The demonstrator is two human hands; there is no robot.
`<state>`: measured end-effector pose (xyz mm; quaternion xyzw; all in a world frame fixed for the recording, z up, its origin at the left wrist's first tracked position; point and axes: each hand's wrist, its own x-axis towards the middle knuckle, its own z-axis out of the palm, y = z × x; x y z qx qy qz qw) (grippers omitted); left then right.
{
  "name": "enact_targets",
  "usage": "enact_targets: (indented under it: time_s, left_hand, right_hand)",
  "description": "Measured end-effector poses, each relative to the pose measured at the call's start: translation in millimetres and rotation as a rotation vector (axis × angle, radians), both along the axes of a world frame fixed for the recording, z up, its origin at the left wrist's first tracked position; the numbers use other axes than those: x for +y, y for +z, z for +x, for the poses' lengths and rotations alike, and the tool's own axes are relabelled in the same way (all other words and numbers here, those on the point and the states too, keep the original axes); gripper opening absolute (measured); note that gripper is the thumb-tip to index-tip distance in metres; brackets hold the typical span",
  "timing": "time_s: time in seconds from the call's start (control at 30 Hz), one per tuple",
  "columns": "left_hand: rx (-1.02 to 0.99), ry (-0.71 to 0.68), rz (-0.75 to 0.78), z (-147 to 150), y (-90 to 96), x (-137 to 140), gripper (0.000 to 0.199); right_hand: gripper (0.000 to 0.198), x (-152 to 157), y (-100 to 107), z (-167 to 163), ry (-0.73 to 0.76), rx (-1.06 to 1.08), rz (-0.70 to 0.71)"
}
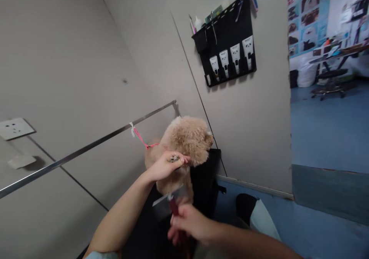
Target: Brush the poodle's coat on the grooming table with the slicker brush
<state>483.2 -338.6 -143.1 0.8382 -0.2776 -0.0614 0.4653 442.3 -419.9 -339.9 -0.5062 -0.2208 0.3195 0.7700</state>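
Note:
A fluffy, light-brown curly-coated dog (190, 138) stands on a black table (203, 182), its head toward the right. My left hand (170, 163) lies against the dog below its head, fingers closed in at the coat. A small dark-and-pale patterned patch shows by the thumb; what it is I cannot make out. Nearer to me, my right hand (188, 222) grips the dark red handle of a slicker brush (173, 205). Its wide flat head is blurred by motion, close to the dog's lower body. A pink cord (141, 138) runs from the metal bar to the dog.
A long metal bar (100, 140) crosses at the left in front of the grey wall. A black wall rack (227, 40) holds several white tubes and tools. Beyond the wall's edge are blue floor (325, 136) and another wheeled table (340, 55).

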Motion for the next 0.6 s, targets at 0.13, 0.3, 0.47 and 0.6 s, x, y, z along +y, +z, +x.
enact_targets:
  time_s: [0.13,0.3,0.47,0.6]
  left_hand:
    - [-0.02,0.023,-0.039,-4.4,-0.6,10.1,0.034]
    - [-0.064,0.105,-0.149,-14.7,-7.0,25.9,0.033]
    - [-0.099,0.297,-0.253,-19.4,-7.9,29.0,0.036]
    - [-0.19,0.327,-0.329,-18.5,-9.0,33.3,0.03]
  right_hand:
    - [0.023,1.5,-6.1,14.6,-0.306,-0.172,-0.045]
    - [0.024,2.8,-17.4,9.0,0.061,-0.01,-0.185]
    - [0.021,9.1,-8.7,30.1,-0.195,-0.266,-0.041]
    - [0.019,18.4,-42.3,21.7,0.109,0.018,-0.314]
